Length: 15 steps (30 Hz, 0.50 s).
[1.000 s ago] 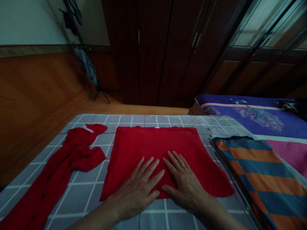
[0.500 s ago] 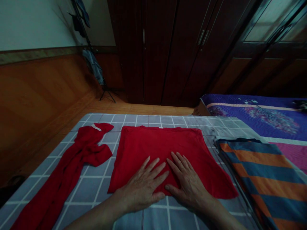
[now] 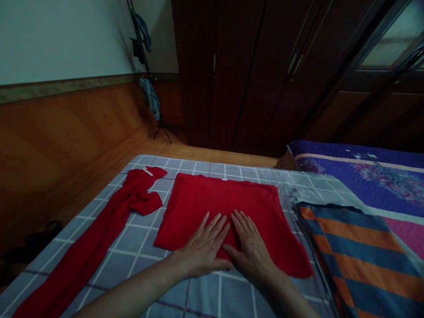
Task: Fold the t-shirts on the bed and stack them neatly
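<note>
A red garment (image 3: 218, 198), folded into a wide shape with a small white tag at its far edge, lies on the grey checked sheet (image 3: 139, 247). My left hand (image 3: 207, 245) rests flat on its near part, fingers stretched out. Beside it, my right hand (image 3: 250, 245) also presses flat on the red cloth, palm down. The two thumbs nearly meet at the garment's near edge. To the left, a second red garment (image 3: 109, 221), long and bunched, with a white strip near its far end, lies apart from both hands.
On the right lies a stack of folded cloth with an orange and blue striped piece (image 3: 361, 247) on top. Beyond it is a bed with a purple flowered cover (image 3: 357, 154). A dark wardrobe (image 3: 245, 79) and a clothes stand (image 3: 150, 97) are at the back.
The view has turned slightly to the left, so the room shifts rightward. Both hands stay flat on the red garment, now a little closer together.
</note>
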### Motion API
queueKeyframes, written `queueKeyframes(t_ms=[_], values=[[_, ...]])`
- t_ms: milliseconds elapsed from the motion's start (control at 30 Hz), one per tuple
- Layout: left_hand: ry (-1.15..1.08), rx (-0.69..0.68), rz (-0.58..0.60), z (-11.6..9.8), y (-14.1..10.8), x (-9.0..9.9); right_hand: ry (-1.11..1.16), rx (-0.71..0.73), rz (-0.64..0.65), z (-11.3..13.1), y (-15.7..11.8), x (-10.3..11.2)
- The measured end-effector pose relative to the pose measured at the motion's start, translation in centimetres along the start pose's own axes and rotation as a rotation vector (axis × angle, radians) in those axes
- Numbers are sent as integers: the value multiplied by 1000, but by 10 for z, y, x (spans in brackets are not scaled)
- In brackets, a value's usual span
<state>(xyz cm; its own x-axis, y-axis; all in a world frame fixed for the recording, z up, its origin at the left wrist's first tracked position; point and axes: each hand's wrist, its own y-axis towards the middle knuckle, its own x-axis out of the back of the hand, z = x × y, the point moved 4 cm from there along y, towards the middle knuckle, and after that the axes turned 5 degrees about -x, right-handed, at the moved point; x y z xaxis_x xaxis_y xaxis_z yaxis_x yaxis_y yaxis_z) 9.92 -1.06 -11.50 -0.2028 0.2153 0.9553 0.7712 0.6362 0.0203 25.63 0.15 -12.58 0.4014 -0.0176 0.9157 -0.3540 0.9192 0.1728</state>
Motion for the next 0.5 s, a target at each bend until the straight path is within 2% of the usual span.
queueKeyframes(t_ms=[200,367,500], values=[[113,250,3,37,-34,18,-17,-22,10,-1,0,1],[204,360,-68,65,-39,27,-42,-19,32,-1,0,-1],[211,434,-97,74,-40,26,-49,-21,42,-1,0,-3]])
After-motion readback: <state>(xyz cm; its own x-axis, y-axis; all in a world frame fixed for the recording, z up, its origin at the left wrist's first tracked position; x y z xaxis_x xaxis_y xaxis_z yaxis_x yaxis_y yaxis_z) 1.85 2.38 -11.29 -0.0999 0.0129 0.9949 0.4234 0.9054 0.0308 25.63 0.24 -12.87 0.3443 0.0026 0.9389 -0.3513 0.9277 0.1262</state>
